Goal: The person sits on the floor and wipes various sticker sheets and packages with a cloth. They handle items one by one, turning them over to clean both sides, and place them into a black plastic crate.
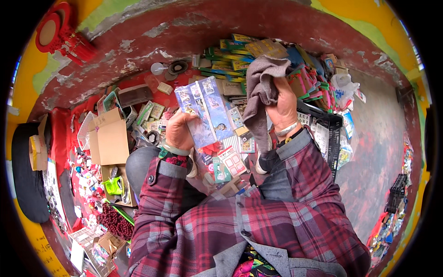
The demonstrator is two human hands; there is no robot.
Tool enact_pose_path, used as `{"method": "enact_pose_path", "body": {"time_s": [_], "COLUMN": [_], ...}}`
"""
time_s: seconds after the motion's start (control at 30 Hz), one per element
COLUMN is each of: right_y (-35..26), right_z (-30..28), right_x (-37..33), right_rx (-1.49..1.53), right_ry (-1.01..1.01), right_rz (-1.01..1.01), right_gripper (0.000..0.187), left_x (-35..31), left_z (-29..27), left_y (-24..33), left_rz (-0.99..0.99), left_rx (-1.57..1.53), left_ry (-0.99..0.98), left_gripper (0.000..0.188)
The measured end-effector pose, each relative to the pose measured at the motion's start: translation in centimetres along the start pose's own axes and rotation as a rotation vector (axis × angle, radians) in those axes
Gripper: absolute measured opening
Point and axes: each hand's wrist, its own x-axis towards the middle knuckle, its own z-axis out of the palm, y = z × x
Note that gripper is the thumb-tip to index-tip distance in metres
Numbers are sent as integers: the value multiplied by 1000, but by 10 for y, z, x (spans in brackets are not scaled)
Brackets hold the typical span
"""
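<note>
At far left, against a yellow and red painted wall, stands a flat, matt black object (28, 184) with rounded ends. Next comes a white lattice basket (85, 131) of plastic, beside a brown corrugated cardboard box (109, 142) with a raised flap; inside the latter sits a glossy lime-green plastic item (113, 186). Below the box lies a heap of small, round, dark red beads (113, 220).

Left of centre, the left hand (180, 131) grasps the lower left edge of a blue-violet printed packet (213, 108), thumb across its front; the fingers behind it are hidden. The packet is thin, smooth and shiny, roughly rectangular, with a pale lengthwise strip, and is held up in front of the body. It overlaps the view of the small goods beneath. Flat cards (232, 161), red and white, lie between the person's legs and crowd the space near the shoes.

Beyond the packet, yellow, blue and green flat packages (226, 57) are piled against the red wall (198, 21), whose paint is flaking. At right of centre, the right hand (284, 106) clasps a soft, crumpled grey-brown cloth (260, 85), its fingers partly covered by the folds; one end hangs down. Near the right wrist, a black plastic crate (336, 143) with slotted walls contains printed white sheets. A crinkled translucent bag (344, 87) lies above it, and the scuffed red-grey floor (369, 138) extends rightward.
</note>
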Motion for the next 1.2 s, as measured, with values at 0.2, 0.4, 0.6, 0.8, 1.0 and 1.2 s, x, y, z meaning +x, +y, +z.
{"method": "enact_pose_path", "body": {"time_s": [0.2,0.4,0.6,0.8,1.0,1.2], "right_y": [29,47,62,69,71,43], "right_z": [8,13,0,2,-6,7], "right_x": [-9,-19,-26,-27,-23,-22], "right_rx": [11,-376,-707,-742,-574,-561], "right_ry": [-92,-141,-273,-355,-333,-58], "right_rz": [316,322,341,349,540,254], "right_gripper": [28,24,21,23,20,21], "left_x": [-3,-1,10,10,14,16], "left_z": [10,7,3,-9,-19,-23], "left_y": [-20,-34,-14,-6,-2,10], "left_rz": [-109,-72,56,66,143,366], "left_rx": [178,232,93,-11,-125,-272], "left_ry": [60,109,45,76,173,260], "left_gripper": [29,28,32,35,35,35]}}
